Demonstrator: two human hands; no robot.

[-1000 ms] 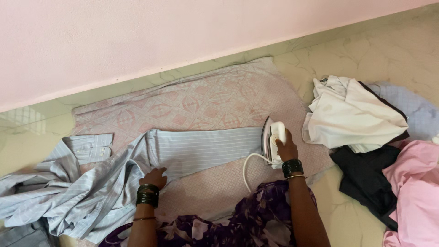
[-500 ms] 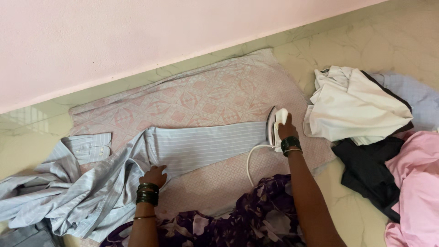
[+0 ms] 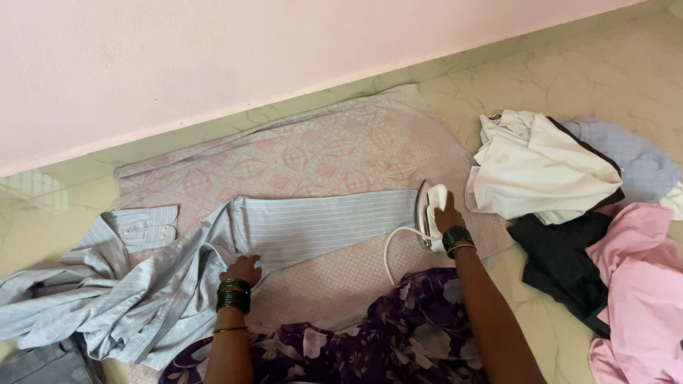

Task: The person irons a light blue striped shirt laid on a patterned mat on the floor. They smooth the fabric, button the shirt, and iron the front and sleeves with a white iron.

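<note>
Pale blue striped cotton shirt (image 3: pixel 178 274) lies on a pink patterned cloth mat (image 3: pixel 313 160) spread on the marbled floor (image 3: pixel 569 64), along the pink wall (image 3: pixel 213 50). One sleeve (image 3: pixel 324 226) is stretched flat across the mat from 9 toward 3 o'clock, likely so it gives a smooth pressing surface; the rest of the shirt is bunched at 8 o'clock, with a buttoned cuff (image 3: pixel 146 226) lying flat near 9.

Right hand (image 3: pixel 447 213) is closed around the handle of a white electric iron (image 3: pixel 429 212), which stands tipped on its side at the sleeve's right end, around 3 o'clock of mat centre, soleplate facing the sleeve rather than down on it. White cord (image 3: pixel 393 249) loops back toward 6 o'clock. Right arm reaches forward, nearly straight, dark bangles at the wrist.

Left hand (image 3: pixel 243 270) rests palm-down on the shirt where the sleeve meets the body, fingers curled loosely, gripping nothing, seemingly pinning the fabric taut. Left forearm comes up from 6 o'clock, bangles stacked at the wrist.

At 3 to 4 o'clock sits a pile of clothes: white garment (image 3: pixel 541 171), black garment (image 3: pixel 558 259), pink garment (image 3: pixel 640 284). Purple floral dress (image 3: pixel 370 348) fills 6 o'clock.
</note>
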